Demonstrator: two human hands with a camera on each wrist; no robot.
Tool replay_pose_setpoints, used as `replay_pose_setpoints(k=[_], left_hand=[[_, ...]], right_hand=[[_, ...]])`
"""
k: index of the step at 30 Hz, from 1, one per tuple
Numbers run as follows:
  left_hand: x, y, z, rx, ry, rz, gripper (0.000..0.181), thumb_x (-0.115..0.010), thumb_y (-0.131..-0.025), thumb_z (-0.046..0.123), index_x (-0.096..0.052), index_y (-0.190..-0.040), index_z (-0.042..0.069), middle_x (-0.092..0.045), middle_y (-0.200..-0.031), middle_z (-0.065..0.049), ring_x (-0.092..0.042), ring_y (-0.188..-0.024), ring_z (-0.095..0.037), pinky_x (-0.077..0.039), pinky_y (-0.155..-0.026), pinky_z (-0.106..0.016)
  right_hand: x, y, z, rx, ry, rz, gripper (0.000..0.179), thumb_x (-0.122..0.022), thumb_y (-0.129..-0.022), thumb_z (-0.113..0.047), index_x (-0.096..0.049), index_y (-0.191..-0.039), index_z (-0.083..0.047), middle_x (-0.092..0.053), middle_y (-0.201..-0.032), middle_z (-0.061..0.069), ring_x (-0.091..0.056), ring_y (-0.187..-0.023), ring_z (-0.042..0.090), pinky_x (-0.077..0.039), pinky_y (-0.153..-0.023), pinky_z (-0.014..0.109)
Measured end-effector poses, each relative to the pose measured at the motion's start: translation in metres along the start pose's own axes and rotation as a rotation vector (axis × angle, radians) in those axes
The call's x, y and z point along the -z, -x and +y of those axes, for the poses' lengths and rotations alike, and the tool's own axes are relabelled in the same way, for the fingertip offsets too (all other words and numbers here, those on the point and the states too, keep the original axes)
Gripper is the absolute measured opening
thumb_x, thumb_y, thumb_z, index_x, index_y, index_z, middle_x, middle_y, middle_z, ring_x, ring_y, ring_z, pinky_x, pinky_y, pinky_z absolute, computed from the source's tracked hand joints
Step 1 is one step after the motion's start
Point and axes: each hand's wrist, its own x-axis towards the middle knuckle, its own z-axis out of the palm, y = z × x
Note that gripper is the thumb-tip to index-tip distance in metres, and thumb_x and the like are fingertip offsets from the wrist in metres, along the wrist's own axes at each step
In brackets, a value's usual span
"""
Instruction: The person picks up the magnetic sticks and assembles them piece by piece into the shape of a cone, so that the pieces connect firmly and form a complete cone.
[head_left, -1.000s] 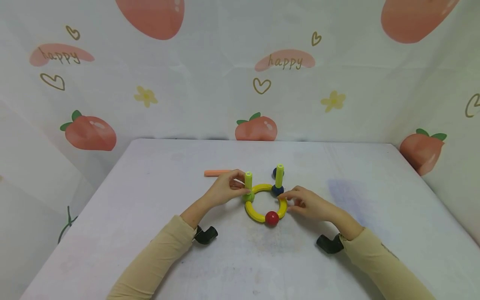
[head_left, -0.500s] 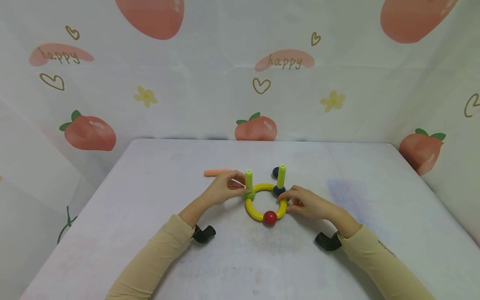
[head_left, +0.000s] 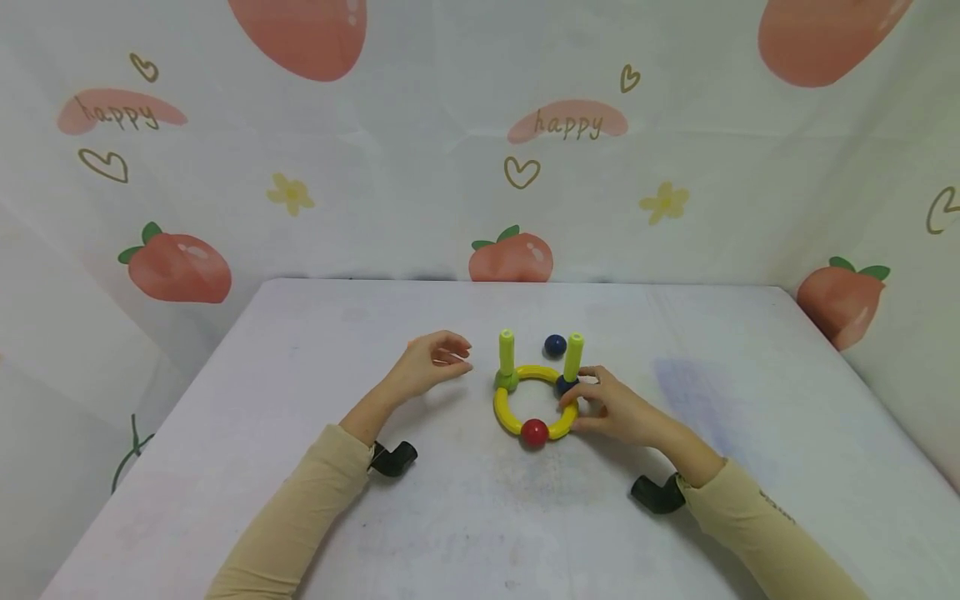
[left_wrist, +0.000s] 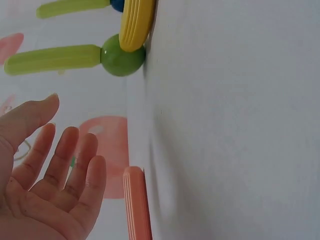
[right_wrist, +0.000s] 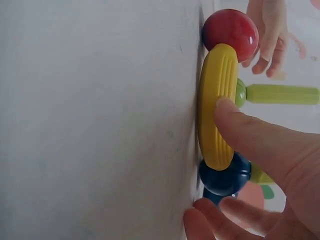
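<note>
Yellow arc [right_wrist: 212, 117] sits pinched by the right fingers [head_left: 581, 392]; left fingers [left_wrist: 62, 152], relaxed, hang apart from it.

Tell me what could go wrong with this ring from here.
The right hand touches the ring close beside an upright lime rod, so a slip might knock that rod loose. The loose blue ball sits just behind the ring and could roll away if bumped. The orange rod lies near the left hand and might get nudged.
</note>
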Motion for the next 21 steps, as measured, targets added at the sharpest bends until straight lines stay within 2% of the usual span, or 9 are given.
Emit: replay_pose_setpoints(k=[3,10,16,18,21], left_hand=[[0.004,-0.001,-0.004,0.009,-0.011,0.017,0.034,-0.069,-0.083,0.009,-0.059,-0.112,-0.004,-0.064,-0.109,-0.022,-0.065,-0.096,-0.03,-0.053,-0.088,-0.036],[0.017,-0.004,-0.011,0.093,-0.063,0.047,0.032,-0.067,-0.086,0.018,-0.06,-0.113,0.002,-0.064,-0.111,-0.015,-0.062,-0.102,-0.027,-0.051,-0.09,-0.037],[0.03,-0.005,-0.015,0.144,-0.114,0.11,0.035,-0.064,-0.088,0.019,-0.058,-0.117,0.001,-0.061,-0.117,-0.016,-0.058,-0.109,-0.031,-0.046,-0.094,-0.043],[0.034,-0.005,-0.017,0.167,-0.122,0.131,0.035,-0.063,-0.088,0.019,-0.058,-0.118,0.001,-0.06,-0.12,-0.016,-0.055,-0.112,-0.032,-0.044,-0.096,-0.044],[0.038,-0.006,-0.02,0.202,-0.142,0.143,0.036,-0.061,-0.089,0.019,-0.058,-0.121,0.003,-0.057,-0.125,-0.017,-0.05,-0.116,-0.033,-0.042,-0.097,-0.045]], right_hand=[[0.0,0.0,-0.001,-0.003,0.007,-0.004,0.023,-0.072,-0.081,-0.021,-0.065,-0.103,-0.016,-0.037,-0.137,0.032,-0.055,-0.097,0.029,-0.047,-0.073,0.028],[0.0,0.002,0.0,0.038,-0.006,0.018,0.025,-0.072,-0.081,-0.021,-0.066,-0.104,-0.013,-0.045,-0.13,0.026,-0.054,-0.107,0.034,-0.051,-0.079,0.034],[0.0,0.005,0.003,0.111,-0.07,0.091,0.014,-0.071,-0.081,-0.01,-0.064,-0.093,-0.008,-0.062,-0.103,0.011,-0.061,-0.094,0.027,-0.054,-0.08,0.037],[0.0,0.005,0.003,0.104,-0.088,0.11,0.012,-0.07,-0.081,-0.006,-0.06,-0.086,-0.007,-0.063,-0.094,0.008,-0.064,-0.09,0.025,-0.055,-0.08,0.036],[0.001,0.005,0.004,0.055,-0.098,0.128,0.018,-0.069,-0.081,-0.005,-0.052,-0.08,-0.007,-0.063,-0.091,0.008,-0.067,-0.091,0.025,-0.055,-0.078,0.033]])
